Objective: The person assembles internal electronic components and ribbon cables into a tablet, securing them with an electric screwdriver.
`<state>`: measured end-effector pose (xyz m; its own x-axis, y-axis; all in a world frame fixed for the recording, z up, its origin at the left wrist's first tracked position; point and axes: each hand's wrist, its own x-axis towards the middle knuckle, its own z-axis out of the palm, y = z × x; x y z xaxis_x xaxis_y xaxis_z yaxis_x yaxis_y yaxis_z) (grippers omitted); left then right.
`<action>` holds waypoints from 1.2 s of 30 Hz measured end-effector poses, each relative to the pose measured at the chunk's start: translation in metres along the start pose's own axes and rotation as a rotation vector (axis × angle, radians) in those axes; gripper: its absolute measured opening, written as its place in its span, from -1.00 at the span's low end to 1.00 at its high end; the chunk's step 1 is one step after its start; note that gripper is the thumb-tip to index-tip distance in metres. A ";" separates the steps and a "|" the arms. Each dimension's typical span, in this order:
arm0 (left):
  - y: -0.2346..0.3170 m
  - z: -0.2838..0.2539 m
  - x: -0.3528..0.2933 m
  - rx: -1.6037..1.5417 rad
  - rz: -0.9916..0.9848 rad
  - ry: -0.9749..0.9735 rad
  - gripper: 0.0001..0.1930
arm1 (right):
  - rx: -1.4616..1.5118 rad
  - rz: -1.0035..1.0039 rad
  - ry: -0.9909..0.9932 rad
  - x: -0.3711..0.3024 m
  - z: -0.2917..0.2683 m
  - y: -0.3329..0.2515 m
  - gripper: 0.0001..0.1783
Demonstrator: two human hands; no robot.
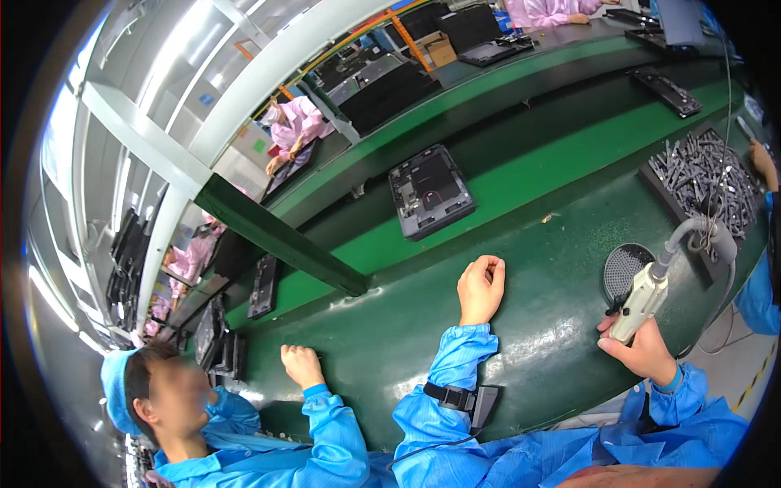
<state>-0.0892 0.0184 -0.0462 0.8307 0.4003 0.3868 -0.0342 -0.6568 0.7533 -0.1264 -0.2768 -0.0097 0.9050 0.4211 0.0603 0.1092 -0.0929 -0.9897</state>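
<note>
My right hand [647, 351] grips a pale corded electric screwdriver [641, 304]; its lower end is hidden by my fingers. A thick grey hose bends away from its top. Just beyond the tool, a round dark perforated disc [626, 272] lies on the green worktable [553, 285]. My left hand [482, 289] rests on the tabletop with its fingers curled in and nothing visible in them. A black strap with a small box [468, 400] sits around my left forearm. Past my left hand, an opened black laptop base [431, 193] lies on the green conveyor strip.
A black tray [667, 195] heaped with dark narrow parts [704, 179] stands at right, a hanging cable above it. A green-and-white post [281, 236] rises at left. A co-worker in blue [285, 439] sits on my left; another's hand [763, 163] shows at far right.
</note>
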 end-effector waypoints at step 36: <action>0.006 0.009 0.001 0.102 0.121 -0.078 -0.91 | -0.524 -0.194 0.097 0.047 0.005 0.014 -0.60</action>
<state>-0.0839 0.0089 -0.0459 0.8646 0.2660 0.4263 -0.0838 -0.7601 0.6443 -0.0843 -0.2537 -0.0214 0.8788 0.3929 0.2707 0.4444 -0.4676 -0.7641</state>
